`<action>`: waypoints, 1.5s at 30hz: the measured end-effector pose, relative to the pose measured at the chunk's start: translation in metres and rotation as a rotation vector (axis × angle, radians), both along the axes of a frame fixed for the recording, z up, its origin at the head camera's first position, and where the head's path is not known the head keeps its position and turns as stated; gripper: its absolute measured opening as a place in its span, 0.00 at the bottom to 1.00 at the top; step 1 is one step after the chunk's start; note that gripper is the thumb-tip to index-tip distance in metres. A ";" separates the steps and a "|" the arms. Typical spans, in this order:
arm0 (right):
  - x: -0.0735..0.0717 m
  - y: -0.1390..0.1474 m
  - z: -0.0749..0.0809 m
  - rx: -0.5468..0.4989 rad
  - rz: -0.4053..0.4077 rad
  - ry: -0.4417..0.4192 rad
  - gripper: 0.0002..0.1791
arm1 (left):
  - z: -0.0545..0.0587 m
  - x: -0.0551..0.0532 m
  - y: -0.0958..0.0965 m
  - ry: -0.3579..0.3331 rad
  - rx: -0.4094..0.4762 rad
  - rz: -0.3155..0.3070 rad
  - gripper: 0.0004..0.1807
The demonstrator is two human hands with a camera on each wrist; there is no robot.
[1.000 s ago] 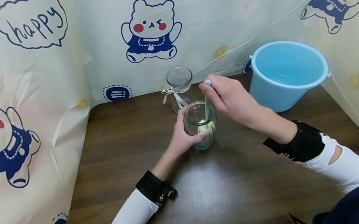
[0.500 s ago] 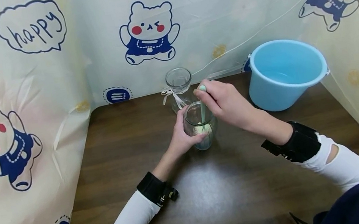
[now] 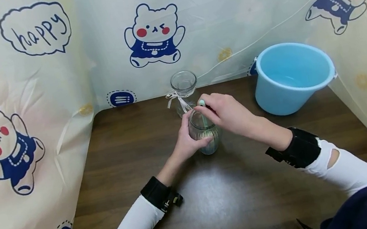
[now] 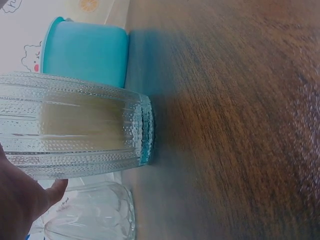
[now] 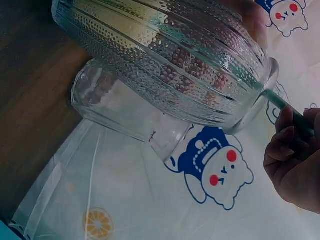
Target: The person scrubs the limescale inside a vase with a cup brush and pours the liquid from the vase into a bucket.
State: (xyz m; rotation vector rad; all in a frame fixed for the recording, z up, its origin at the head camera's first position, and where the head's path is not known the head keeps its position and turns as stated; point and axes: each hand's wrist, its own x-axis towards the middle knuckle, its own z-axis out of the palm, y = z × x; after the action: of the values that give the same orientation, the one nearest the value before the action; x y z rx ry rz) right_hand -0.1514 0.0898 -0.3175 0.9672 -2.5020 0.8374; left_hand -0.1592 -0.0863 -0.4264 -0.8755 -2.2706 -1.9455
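A clear ribbed glass jar (image 3: 209, 148) stands on the table, its dotted surface filling much of the left wrist view. My left hand (image 3: 188, 140) grips it from the left side, thumb across the front. My right hand (image 3: 228, 115) holds a bottle brush by its green handle (image 5: 301, 121), which passes down through the jar's mouth. The brush's pale yellow head (image 4: 85, 122) shows through the glass, in the lower part of the jar. Just behind stands a second clear glass vase (image 3: 183, 82) with a white ribbon bow tied round its neck.
A light blue bucket (image 3: 283, 96) stands at the back right of the brown wooden table (image 3: 121, 150). Printed cloth (image 3: 102, 36) with bears hangs around the table's back and sides. A black cable (image 3: 306, 227) lies near the front edge.
My right hand has moved down and left, pushing the brush deeper into the jar, and its handle now stands lower at the mouth. My left hand and the jar stay almost where they were.
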 end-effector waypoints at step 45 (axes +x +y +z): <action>0.000 0.005 0.027 -0.156 -0.134 0.055 0.18 | 0.001 0.000 0.001 0.011 -0.003 0.022 0.49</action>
State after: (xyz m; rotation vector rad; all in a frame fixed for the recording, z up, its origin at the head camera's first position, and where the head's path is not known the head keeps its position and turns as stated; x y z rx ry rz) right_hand -0.1518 0.0947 -0.2908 0.7526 -2.3844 0.9339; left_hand -0.1594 -0.0849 -0.4258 -0.8558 -2.2674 -1.9244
